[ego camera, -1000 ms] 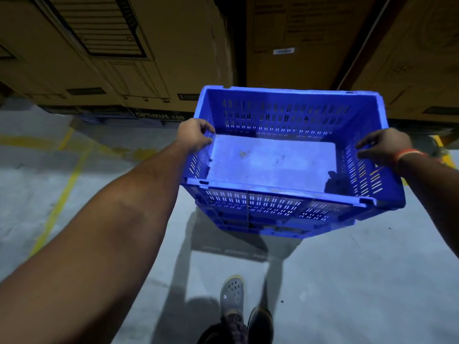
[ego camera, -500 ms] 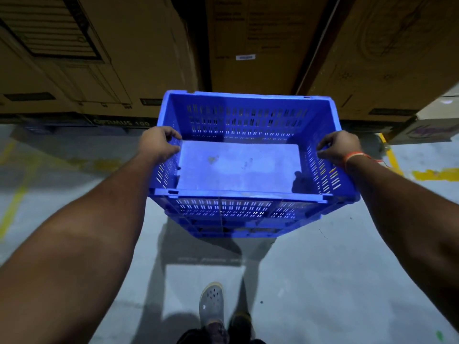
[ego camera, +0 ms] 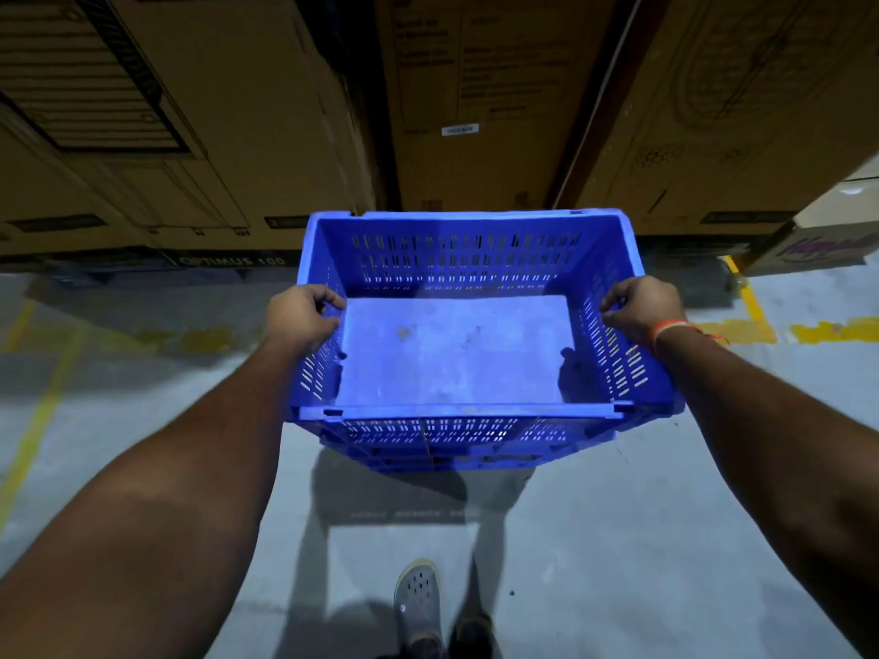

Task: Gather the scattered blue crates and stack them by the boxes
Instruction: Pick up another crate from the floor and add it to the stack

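An empty blue slotted crate (ego camera: 456, 354) is held out in front of me above the concrete floor. At least one more blue crate (ego camera: 452, 461) is nested beneath it, showing only along the near bottom edge. My left hand (ego camera: 302, 316) grips the crate's left rim. My right hand (ego camera: 639, 309), with an orange band at the wrist, grips the right rim. Tall brown cardboard boxes (ego camera: 475, 102) stand just beyond the crate's far wall.
Grey concrete floor (ego camera: 618, 539) with worn yellow lines at left and right. A smaller printed carton (ego camera: 818, 244) lies at the right by the boxes. My feet (ego camera: 418, 606) are at the bottom centre, with the crate's shadow ahead of them.
The crates have come to the middle of the view and the cardboard boxes loom larger and closer. Both hands have kept their grip on the rims.
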Demonstrator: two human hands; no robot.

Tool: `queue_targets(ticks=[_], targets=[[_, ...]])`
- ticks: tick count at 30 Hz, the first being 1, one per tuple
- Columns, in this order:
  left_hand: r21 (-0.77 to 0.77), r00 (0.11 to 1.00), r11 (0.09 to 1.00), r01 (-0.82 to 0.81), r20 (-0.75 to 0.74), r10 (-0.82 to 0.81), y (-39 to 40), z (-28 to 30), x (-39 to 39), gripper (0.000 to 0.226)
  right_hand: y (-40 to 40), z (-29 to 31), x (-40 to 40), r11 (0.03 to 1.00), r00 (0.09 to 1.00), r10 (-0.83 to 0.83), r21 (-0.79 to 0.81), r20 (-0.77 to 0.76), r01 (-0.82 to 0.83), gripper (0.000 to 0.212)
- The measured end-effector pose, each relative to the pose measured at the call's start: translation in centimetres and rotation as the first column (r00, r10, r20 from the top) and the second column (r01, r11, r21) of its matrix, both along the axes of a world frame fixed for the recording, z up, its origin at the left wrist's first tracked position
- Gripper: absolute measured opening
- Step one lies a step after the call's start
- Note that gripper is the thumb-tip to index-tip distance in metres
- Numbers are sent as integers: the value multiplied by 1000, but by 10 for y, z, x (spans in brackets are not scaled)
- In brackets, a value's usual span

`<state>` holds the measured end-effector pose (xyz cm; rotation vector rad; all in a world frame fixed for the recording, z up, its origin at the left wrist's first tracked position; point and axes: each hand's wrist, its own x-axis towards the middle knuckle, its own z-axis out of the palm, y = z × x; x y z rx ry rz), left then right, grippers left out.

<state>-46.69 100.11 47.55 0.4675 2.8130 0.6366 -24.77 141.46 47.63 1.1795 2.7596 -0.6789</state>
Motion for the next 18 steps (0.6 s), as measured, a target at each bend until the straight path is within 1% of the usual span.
queue_targets(ticks=[5,12,18], targets=[[4,999,1000,-1,39,1,1,5,2,16,-1,3,1,1000,1000,-2,-15,11,2,15],[31,997,999,-38,68,35,1,2,0,23,1,5,-3,1000,1000,15,-6,20,-15,13],[29,996,998,-51,81,48,0,-5,-5,20,7,-4,-6,1000,1000,11,13,-2,-11,11]])
